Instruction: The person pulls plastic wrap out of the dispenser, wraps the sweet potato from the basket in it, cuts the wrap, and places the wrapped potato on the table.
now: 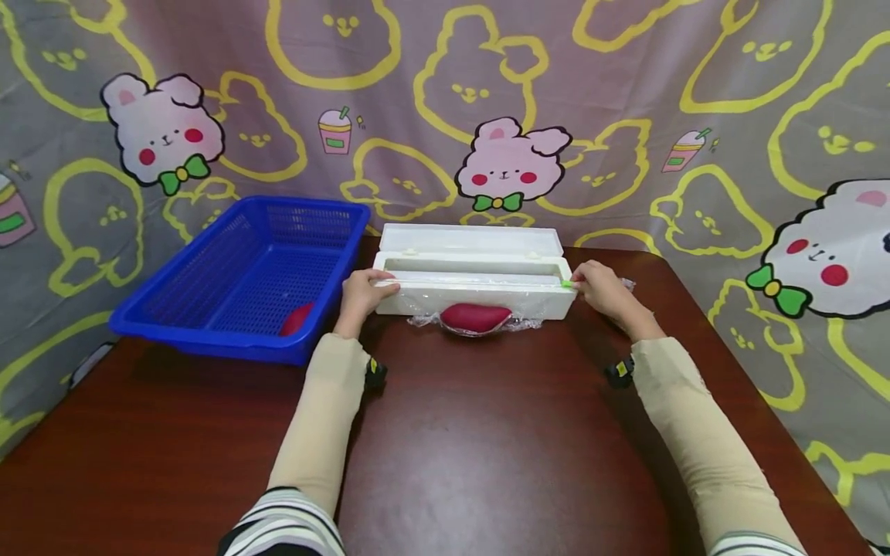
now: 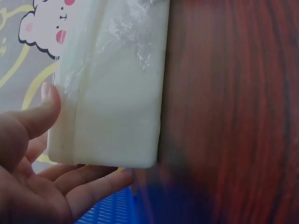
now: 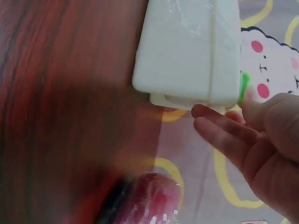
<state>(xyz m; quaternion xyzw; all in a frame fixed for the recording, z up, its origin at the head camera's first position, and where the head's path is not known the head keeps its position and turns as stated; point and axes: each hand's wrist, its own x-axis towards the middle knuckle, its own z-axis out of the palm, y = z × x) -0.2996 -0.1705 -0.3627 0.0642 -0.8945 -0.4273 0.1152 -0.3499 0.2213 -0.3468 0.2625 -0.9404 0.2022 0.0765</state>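
Observation:
A long white cling film dispenser (image 1: pixel 480 297) sits at the back of the table with its lid (image 1: pixel 473 239) raised. My left hand (image 1: pixel 361 295) holds its left end, thumb at the top edge and fingers against the end face (image 2: pixel 103 156). At the right end, my right hand (image 1: pixel 606 289) pinches a small green slide cutter (image 1: pixel 567 284), its thumb against the green piece (image 3: pixel 245 86). Clear film drapes down the dispenser's front. Close before it lies a dark red, oblong thing (image 1: pixel 476 317) with crumpled film around it.
On the left stands a blue plastic basket (image 1: pixel 239 337) holding another red thing (image 1: pixel 297 318), partly hidden by the rim. A film-wrapped red thing (image 3: pixel 152 198) lies beyond the dispenser's right end. Patterned cloth (image 1: pixel 417 177) hangs behind the table (image 1: pixel 480 448).

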